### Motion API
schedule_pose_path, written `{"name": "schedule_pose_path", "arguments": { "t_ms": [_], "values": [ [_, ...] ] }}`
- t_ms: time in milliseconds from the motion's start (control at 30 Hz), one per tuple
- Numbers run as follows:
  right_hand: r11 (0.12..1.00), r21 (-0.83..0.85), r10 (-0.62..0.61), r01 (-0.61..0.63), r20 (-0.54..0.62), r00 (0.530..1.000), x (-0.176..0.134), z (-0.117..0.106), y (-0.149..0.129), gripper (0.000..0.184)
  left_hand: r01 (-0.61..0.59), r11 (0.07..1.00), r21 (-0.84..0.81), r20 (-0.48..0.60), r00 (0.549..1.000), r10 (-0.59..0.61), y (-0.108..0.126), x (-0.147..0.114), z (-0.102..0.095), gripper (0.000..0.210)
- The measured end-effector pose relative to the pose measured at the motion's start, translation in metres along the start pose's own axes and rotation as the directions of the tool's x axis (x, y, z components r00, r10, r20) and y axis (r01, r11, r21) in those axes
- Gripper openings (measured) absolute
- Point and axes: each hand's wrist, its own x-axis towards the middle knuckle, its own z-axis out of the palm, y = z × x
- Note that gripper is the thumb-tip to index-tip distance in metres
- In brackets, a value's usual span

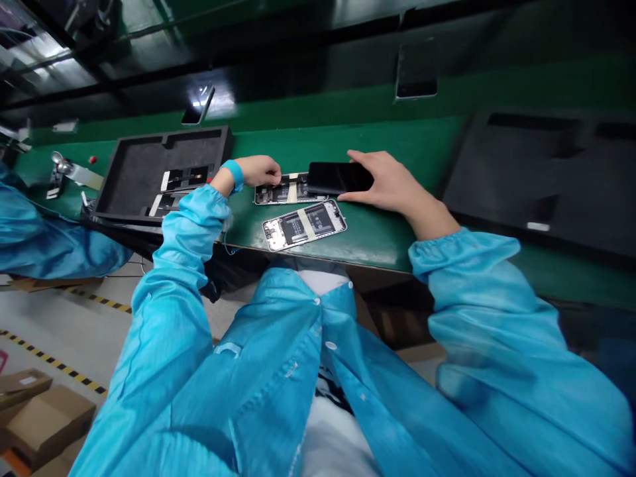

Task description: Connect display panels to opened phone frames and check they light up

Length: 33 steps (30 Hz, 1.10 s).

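Two phone bodies without their screens lie on the green bench, one behind the other. My left hand (259, 171), with a blue band at the wrist, has its fingers closed at the left end of the rear phone body (282, 190). Whatever its fingertips pinch is too small to make out. My right hand (390, 182) grips a black phone screen (334, 178) by its right end, thumb and fingers on opposite long edges. That screen covers the right part of the rear body. The front phone body (318, 224) lies slightly tilted, a pale tape strip across its battery.
At the left a black foam tray (163, 152) holds phone parts with white ends. A dark foam tray (536, 179) lies at the right. Phones (416, 69) rest farther back. Another person's blue sleeve (44, 232) is at far left, near the bench edge.
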Motion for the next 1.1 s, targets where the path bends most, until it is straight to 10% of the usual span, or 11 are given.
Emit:
{"name": "schedule_pose_path", "arguments": {
  "t_ms": [233, 400, 700, 933, 1100],
  "values": [
    [0.998, -0.012, -0.067, 0.068, 0.052, 0.996, -0.032, -0.023, 0.022, 0.122, -0.266, 0.931, -0.249, -0.2, 0.955, 0.219, 0.048, -0.02, 0.03, 0.022],
    [0.99, 0.001, -0.144, 0.144, 0.072, 0.987, -0.058, -0.032, -0.016, 0.102, -0.264, 0.886, -0.382, -0.199, 0.959, 0.2, 0.066, -0.026, 0.063, 0.028],
    [0.929, 0.101, -0.356, 0.357, -0.028, 0.934, -0.015, 0.045, -0.112, 0.044, -0.261, 0.691, -0.674, -0.291, 0.954, 0.076, 0.05, -0.047, 0.095, 0.017],
    [0.906, 0.109, -0.414, 0.408, 0.031, 0.91, -0.019, 0.056, -0.104, 0.034, -0.23, 0.92, -0.319, -0.652, 0.757, -0.037, 0.063, -0.104, 0.156, 0.038],
    [0.905, 0.124, -0.421, 0.406, 0.134, 0.897, -0.023, 0.055, -0.109, 0.034, -0.176, 0.964, -0.199, -0.638, 0.77, 0.009, 0.064, -0.111, 0.192, 0.077]
  ]
}}
